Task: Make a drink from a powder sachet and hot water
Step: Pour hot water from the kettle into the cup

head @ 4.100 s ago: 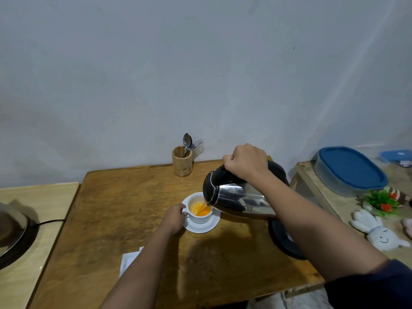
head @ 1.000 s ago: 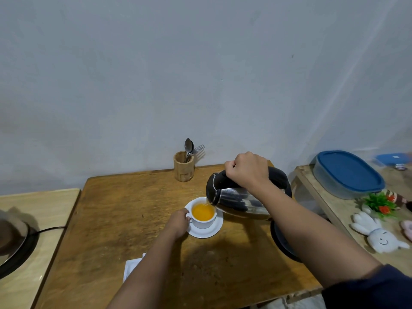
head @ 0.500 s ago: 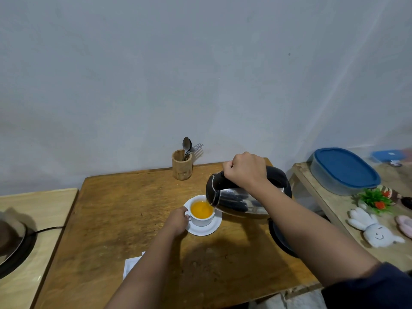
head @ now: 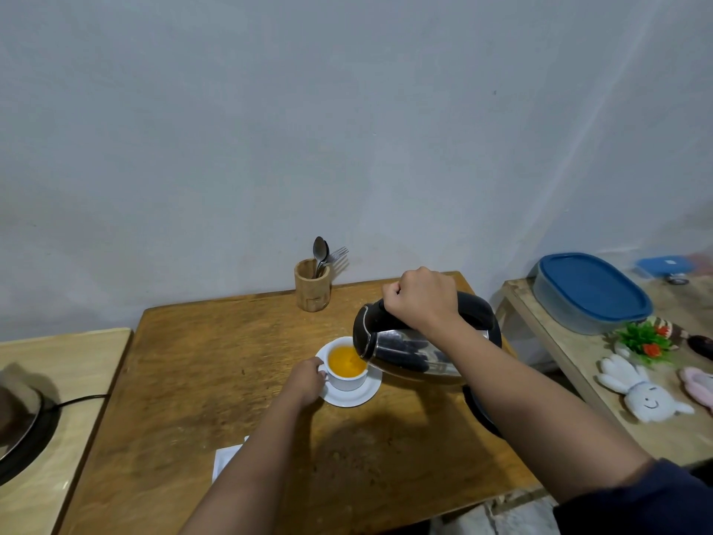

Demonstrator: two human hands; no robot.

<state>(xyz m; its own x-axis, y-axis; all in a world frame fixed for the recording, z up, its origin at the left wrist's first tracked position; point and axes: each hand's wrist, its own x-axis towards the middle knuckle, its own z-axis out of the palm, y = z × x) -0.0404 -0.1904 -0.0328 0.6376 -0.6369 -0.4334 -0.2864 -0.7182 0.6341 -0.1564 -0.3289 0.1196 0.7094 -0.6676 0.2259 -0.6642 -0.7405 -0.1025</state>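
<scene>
A white cup holding orange liquid stands on a white saucer in the middle of the wooden table. My left hand grips the cup's handle from the left. My right hand is closed around the black handle of a steel kettle, which is tilted with its spout right over the cup's right rim. The kettle's black base lies on the table under my right forearm. A white paper piece, perhaps the sachet, is partly hidden behind my left arm.
A wooden holder with spoons and a fork stands by the wall. A side bench on the right carries a blue-lidded container, a small plant and soft toys. At far left sits a pan on a cooker.
The orange liquid in the cup has risen from low to nearly full. The kettle has stayed tilted over the cup, and my left hand has kept its hold on the handle.
</scene>
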